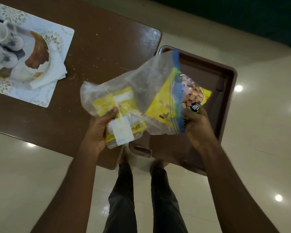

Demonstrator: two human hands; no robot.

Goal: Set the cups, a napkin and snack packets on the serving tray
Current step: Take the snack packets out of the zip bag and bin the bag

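Brown table [99,47] (glossy floor [259,115]); left hand [97,132], right hand [196,130], each grip holding snack bag [141,84]

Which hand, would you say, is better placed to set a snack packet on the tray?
Probably the right hand: it grips the peanut packet poking from the bag, over the tray.
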